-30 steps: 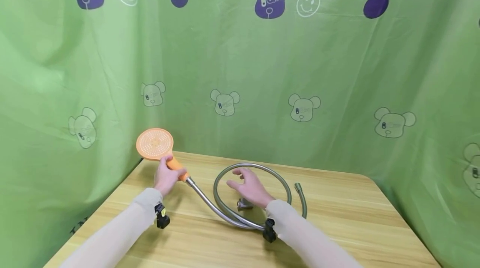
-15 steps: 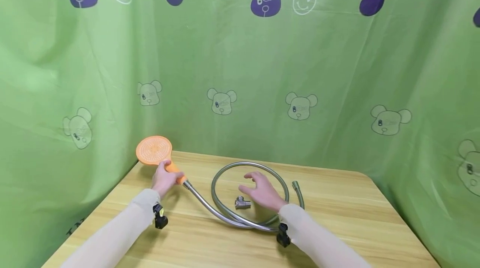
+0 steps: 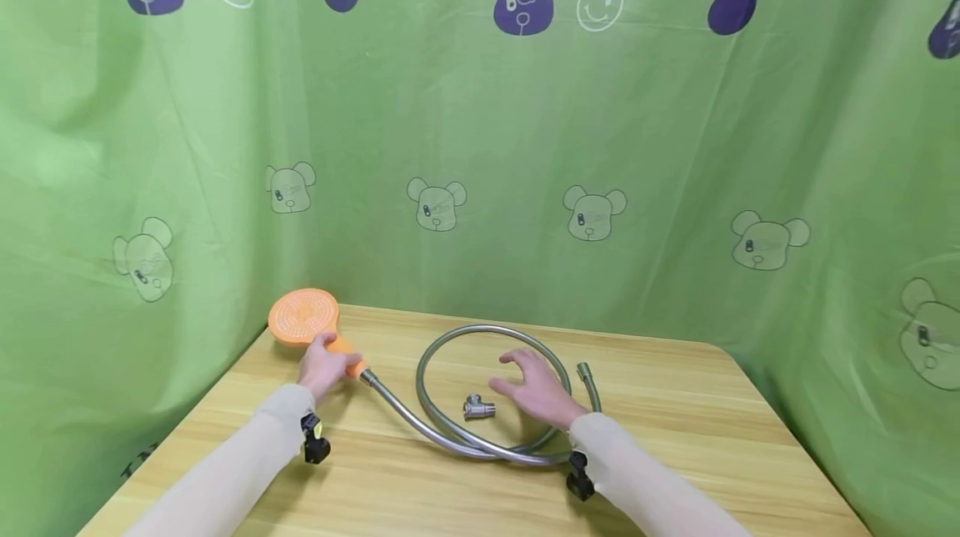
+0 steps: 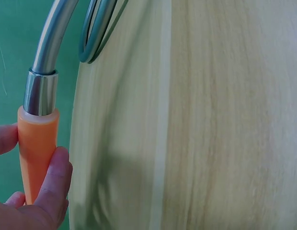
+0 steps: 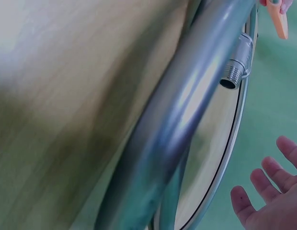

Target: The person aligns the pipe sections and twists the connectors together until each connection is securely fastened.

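An orange shower head [image 3: 303, 317] with a perforated face lies at the table's back left, face up. My left hand [image 3: 324, 368] grips its orange handle [image 4: 37, 148] between thumb and fingers. A metal collar [image 4: 40, 93] joins the handle to a silver shower hose [image 3: 420, 424], which loops on the table. Over the loop's right side hovers my right hand [image 3: 536, 389], fingers spread and holding nothing. Inside the loop lies a small metal tee fitting [image 3: 478, 408], left of that hand; its threaded end [image 5: 231, 76] shows in the right wrist view.
The hose's free end [image 3: 585, 372] points up and back, right of the loop. The wooden table [image 3: 697, 437] is bounded by a green curtain [image 3: 480, 120] at the back and both sides. Each wrist carries a black camera [image 3: 316, 439].
My left hand has lowered the shower head toward the table. My right hand has moved right, away from the tee fitting, which now shows fully.
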`<state>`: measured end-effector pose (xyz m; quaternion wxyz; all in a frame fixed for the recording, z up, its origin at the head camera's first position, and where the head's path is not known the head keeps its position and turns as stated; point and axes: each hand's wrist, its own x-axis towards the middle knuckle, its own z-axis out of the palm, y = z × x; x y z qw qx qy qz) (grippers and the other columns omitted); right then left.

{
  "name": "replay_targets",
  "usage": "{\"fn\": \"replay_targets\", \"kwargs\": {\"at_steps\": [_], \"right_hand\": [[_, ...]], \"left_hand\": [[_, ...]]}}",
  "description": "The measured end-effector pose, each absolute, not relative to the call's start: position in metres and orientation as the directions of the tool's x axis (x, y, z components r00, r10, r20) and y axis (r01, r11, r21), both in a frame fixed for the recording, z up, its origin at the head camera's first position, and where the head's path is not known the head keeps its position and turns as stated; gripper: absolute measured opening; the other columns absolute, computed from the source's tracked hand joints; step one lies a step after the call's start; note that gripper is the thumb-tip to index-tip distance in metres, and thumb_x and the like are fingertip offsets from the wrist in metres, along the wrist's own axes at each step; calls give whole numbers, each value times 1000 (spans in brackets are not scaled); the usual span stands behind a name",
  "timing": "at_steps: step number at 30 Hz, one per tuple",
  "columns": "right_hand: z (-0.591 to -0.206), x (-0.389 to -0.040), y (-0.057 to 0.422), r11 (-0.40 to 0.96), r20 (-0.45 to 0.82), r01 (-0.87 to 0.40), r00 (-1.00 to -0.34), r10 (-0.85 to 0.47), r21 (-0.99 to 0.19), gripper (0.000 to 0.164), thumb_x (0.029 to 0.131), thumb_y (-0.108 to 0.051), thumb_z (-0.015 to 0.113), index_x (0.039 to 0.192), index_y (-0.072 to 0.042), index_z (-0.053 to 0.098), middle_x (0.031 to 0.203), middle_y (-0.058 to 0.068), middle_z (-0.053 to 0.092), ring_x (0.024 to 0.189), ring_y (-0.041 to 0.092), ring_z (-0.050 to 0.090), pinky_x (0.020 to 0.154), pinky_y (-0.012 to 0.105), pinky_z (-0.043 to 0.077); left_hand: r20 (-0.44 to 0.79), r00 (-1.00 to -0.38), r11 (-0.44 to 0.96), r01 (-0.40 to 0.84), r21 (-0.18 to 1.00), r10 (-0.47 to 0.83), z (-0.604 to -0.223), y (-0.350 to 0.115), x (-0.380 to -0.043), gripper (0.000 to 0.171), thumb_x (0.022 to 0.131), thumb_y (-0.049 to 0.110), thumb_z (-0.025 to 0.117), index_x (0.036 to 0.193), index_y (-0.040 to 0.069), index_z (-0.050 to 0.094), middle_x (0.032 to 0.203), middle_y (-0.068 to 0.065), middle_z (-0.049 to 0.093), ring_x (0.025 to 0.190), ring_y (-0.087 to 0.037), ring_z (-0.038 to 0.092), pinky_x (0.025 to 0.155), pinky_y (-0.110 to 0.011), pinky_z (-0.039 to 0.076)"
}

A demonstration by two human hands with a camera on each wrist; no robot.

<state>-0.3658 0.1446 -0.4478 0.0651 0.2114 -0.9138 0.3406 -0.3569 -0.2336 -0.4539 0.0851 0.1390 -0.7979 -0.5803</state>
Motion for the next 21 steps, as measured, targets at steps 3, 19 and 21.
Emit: {"fn": "replay_targets", "kwargs": {"at_steps": [3,19,21], "right_hand": [[-447,-367,148,687,266,-431,-902,-339,-586,59,88,-51,70,133,-14,60,148,14,50,138,37,42,113,64,33],[-442,-367,161,728,256,-413,-911,-323,-547,60,89,-49,70,134,-10,61,149,13,49,141,37,39,115,63,30],[-442,-367,163,730,247,-404,-915,-320,-551,60,89,-48,70,134,-10,60,150,13,48,142,36,38,115,64,30]], "left_hand": [[-35,-950,274,-125,954,-311,-457,-234,-358,81,85,8,73,152,-2,29,140,-34,45,72,-13,63,70,-25,57],[-116,-959,192,-168,967,-258,-464,-232,-362,76,84,3,71,148,-8,32,133,-32,47,90,-23,63,74,-29,61],[-126,-960,196,-178,964,-250,-465,-233,-361,76,84,4,71,148,-8,32,131,-31,47,92,-23,63,75,-30,61]]}}
